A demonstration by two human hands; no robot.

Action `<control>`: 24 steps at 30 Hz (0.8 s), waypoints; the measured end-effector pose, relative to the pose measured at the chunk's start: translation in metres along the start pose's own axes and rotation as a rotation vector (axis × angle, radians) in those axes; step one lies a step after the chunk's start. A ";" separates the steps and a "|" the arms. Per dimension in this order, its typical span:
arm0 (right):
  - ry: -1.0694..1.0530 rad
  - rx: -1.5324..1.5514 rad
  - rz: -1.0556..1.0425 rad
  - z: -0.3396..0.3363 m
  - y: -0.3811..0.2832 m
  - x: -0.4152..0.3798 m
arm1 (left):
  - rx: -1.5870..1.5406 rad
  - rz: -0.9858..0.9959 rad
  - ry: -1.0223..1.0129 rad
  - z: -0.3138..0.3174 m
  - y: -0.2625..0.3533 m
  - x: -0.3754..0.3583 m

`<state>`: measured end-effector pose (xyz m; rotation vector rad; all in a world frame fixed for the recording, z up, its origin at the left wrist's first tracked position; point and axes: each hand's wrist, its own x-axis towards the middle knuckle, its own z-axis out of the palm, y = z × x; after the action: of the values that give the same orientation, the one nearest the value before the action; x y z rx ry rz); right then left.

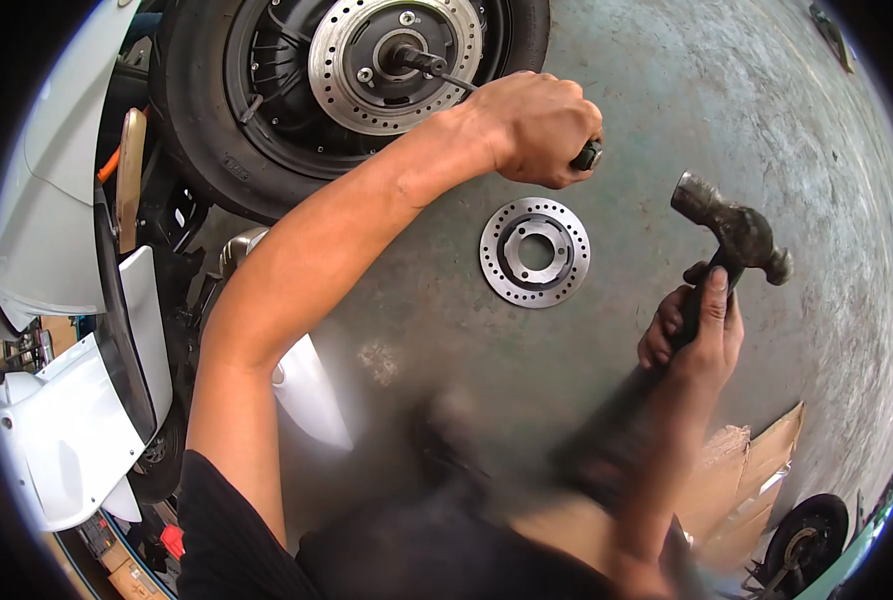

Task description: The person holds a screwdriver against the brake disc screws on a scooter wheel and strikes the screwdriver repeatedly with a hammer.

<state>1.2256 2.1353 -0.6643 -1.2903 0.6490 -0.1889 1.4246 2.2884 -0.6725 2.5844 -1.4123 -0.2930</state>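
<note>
My left hand [541,130] is closed in a fist around a screwdriver [588,156]. The dark butt of its handle shows below the fist, and its thin shaft runs up-left to the axle [418,60] at the hub of a large wheel. A silver brake disc [331,75] with drilled holes sits around that hub. Raised at the right, my right hand [701,335] grips the dark handle of a ball-peen hammer [748,238], thumb along the handle. A second brake disc [496,250] lies flat on the floor below my left fist.
The wheel's black tire [201,150] fills the upper left. White body panels [71,435] stand at the left, and another white piece [311,395] lies under my left arm. Flattened cardboard [756,470] and a small wheel [806,545] are at the lower right on the green floor [646,90].
</note>
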 end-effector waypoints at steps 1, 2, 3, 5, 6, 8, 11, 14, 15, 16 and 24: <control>0.022 0.005 0.046 0.000 0.007 -0.002 | 0.002 0.006 -0.001 0.001 -0.001 0.001; 0.042 0.007 0.089 -0.002 0.014 -0.003 | -0.015 0.012 0.019 0.002 -0.003 0.003; 0.037 0.012 0.104 -0.004 0.020 -0.003 | -0.031 0.014 0.038 0.003 -0.005 0.004; 0.039 0.016 0.118 -0.005 0.025 -0.007 | -0.023 0.009 0.018 0.003 -0.005 0.005; 0.043 0.020 0.132 -0.005 0.025 -0.008 | -0.017 0.005 -0.002 0.001 -0.005 0.006; 0.044 0.007 0.136 -0.005 0.026 -0.011 | -0.023 -0.001 -0.002 0.002 -0.004 0.005; 0.030 -0.001 0.136 -0.003 0.026 -0.013 | -0.034 -0.008 -0.016 0.000 -0.005 0.008; 0.013 -0.018 0.132 0.002 0.026 -0.014 | -0.027 -0.004 -0.070 -0.004 -0.003 0.008; 0.003 -0.012 0.129 0.004 0.025 -0.015 | -0.006 0.004 -0.114 -0.006 -0.001 0.009; 0.002 -0.012 0.126 0.006 0.025 -0.015 | -0.004 0.004 -0.111 -0.007 -0.001 0.008; -0.049 -0.035 0.106 0.012 0.030 -0.019 | -0.075 0.148 0.247 0.008 -0.013 0.004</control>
<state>1.2104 2.1627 -0.6843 -1.2862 0.6792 -0.0588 1.4354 2.2913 -0.6843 2.3453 -1.4607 -0.0049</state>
